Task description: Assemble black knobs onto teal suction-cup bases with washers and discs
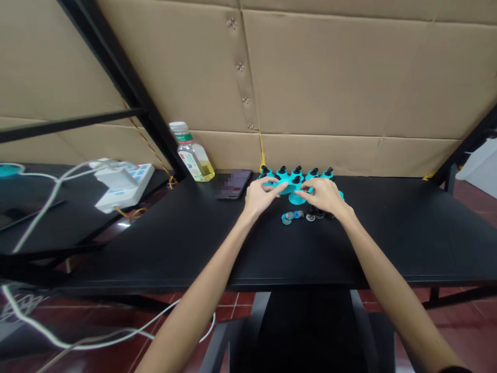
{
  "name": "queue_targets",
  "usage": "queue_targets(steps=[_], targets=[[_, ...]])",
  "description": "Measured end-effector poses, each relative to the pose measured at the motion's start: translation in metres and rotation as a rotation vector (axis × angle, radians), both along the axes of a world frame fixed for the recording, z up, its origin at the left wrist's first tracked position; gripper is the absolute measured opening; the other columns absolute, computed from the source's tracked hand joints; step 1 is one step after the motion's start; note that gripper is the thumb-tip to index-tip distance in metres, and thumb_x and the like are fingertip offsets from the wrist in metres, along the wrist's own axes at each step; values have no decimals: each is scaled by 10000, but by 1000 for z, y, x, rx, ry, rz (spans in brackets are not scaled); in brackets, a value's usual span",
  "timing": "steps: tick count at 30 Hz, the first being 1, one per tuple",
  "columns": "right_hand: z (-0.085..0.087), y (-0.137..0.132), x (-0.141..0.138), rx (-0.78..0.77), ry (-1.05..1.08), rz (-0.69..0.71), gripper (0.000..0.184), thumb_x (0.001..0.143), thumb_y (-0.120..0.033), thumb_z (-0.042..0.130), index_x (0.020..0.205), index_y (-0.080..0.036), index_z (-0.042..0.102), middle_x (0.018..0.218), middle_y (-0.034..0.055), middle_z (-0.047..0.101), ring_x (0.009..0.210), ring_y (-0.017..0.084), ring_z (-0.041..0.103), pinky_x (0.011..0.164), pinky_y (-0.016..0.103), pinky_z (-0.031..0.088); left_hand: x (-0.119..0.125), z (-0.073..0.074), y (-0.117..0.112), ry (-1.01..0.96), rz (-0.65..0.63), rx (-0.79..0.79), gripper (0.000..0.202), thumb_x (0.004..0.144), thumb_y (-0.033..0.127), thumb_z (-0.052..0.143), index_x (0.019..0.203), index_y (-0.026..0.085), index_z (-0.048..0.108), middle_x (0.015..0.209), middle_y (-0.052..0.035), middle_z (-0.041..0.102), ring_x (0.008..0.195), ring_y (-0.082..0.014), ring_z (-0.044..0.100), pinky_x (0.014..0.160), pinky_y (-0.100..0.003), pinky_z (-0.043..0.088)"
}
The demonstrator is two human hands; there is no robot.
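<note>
A cluster of turquoise plastic parts with black knobs stands at the far middle of the black table. My left hand reaches in from the left, fingers pinched on one turquoise part. My right hand comes in from the right, fingers curled on the same group of parts. Several small round discs, some turquoise and some dark, lie just in front of my hands.
A dark phone lies left of the parts. A plastic bottle with yellow liquid stands beside it. A white power strip with cables sits on a second table at left. Cardboard panels and black frame bars back the table.
</note>
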State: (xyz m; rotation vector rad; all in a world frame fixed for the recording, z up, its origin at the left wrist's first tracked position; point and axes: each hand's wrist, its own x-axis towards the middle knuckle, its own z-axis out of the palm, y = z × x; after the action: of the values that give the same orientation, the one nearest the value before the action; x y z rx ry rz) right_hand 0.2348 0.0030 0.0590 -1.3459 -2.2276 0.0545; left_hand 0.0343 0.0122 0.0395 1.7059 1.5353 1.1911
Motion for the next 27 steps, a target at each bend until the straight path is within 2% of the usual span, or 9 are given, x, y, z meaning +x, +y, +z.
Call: queue_targets(steps=[2, 4, 7, 10, 16, 20, 22, 24, 27], targets=[[3, 0, 4, -14, 28, -21, 293, 862, -445, 576, 776, -199, 710, 760, 14, 687, 649, 121, 554, 573, 255, 274, 0, 0, -2, 211, 118, 131, 447, 717, 602, 660, 966, 232, 692, 757, -29, 738, 762, -230, 708, 672, -312, 479], [6, 0, 6, -29, 34, -41, 309, 867, -453, 562, 779, -200, 716, 756, 17, 687, 652, 127, 559, 580, 257, 280, 1, -1, -4, 426, 163, 187, 440, 736, 599, 637, 997, 248, 687, 793, -31, 739, 814, -255, 700, 687, -326, 477], [7, -1, 7, -56, 20, -43, 305, 872, -435, 551, 770, -201, 718, 752, 19, 687, 661, 135, 560, 584, 262, 280, 4, -7, -4, 670, 122, 164, 429, 765, 529, 635, 1084, 243, 664, 844, -61, 736, 848, -285, 691, 684, -337, 478], [7, -2, 5, -75, 3, -26, 291, 872, -402, 547, 749, -200, 715, 743, 21, 683, 667, 137, 555, 588, 266, 281, 6, -14, -2, 776, 80, 111, 391, 775, 419, 651, 1112, 220, 658, 903, -99, 734, 859, -305, 684, 681, -354, 482], [9, -4, 4, -50, 7, -22, 317, 882, -398, 521, 725, -192, 704, 712, 26, 664, 662, 141, 546, 591, 268, 287, 6, -24, 2, 773, -1, 124, 248, 793, 309, 648, 1021, 228, 702, 1024, -97, 726, 915, -294, 670, 686, -339, 479], [9, -4, 4, -48, -17, -21, 324, 888, -389, 503, 712, -195, 694, 699, 24, 650, 653, 139, 531, 582, 269, 280, 1, -17, 3, 719, -10, 173, 360, 768, 417, 683, 1093, 262, 685, 1138, -66, 697, 914, -277, 662, 697, -333, 484], [8, -4, 5, -50, -29, -16, 320, 887, -381, 503, 698, -196, 682, 686, 20, 642, 636, 133, 514, 576, 270, 273, -7, -10, 5, 596, 34, 244, 384, 763, 454, 686, 1102, 273, 681, 1169, -40, 686, 849, -232, 661, 706, -315, 485], [7, -4, 5, -52, -31, -14, 317, 884, -374, 508, 677, -194, 668, 674, 17, 635, 627, 129, 504, 571, 271, 266, -19, -3, 8, 519, 105, 293, 361, 783, 408, 671, 1117, 272, 676, 1170, -28, 681, 776, -190, 646, 719, -305, 484], [8, -4, 5, -61, -24, -12, 317, 881, -364, 515, 656, -191, 656, 672, 15, 634, 638, 127, 516, 567, 271, 261, -37, 0, 13, 535, 219, 273, 343, 770, 336, 680, 1105, 266, 693, 1116, -47, 694, 826, -215, 642, 705, -313, 484]])
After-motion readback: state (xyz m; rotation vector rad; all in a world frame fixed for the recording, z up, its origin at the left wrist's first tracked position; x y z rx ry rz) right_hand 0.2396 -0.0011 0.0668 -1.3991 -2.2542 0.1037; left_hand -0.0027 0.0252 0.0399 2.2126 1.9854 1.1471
